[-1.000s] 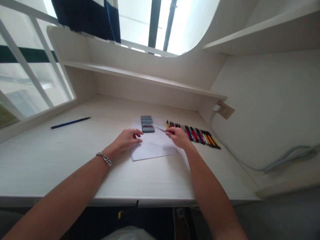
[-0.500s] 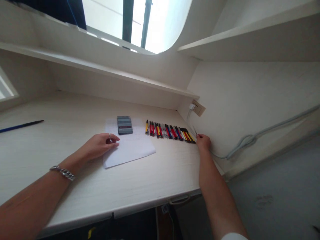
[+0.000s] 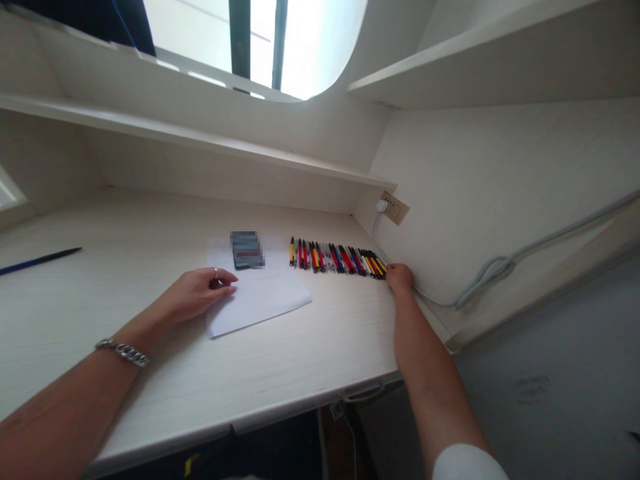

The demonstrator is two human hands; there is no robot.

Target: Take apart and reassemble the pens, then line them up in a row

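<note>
A row of many-coloured pens [image 3: 345,259] lies side by side across the desk, with yellow, red, blue, black and clear barrels. At its right end is my right hand [image 3: 400,277], fingers closed on a pen at the end of the row; that pen is mostly hidden. My left hand [image 3: 200,293] rests over the left edge of a white paper sheet [image 3: 260,305], fingers loosely bent, thumb apart, nothing held. Just beyond its fingertips a dark, pixelated flat object [image 3: 246,251] lies on the paper's upper part.
A long blue pen or brush-like stick [image 3: 43,260] lies at the desk's far left. The right wall carries a socket with a white plug [image 3: 381,205] and a looped grey cable [image 3: 487,277]. A low shelf [image 3: 200,141] runs along the back.
My right hand has lowered toward the row's end, and the thin pen tip that stuck up from its fingers no longer shows upright. The left hand stays put. The view has shifted slightly.
</note>
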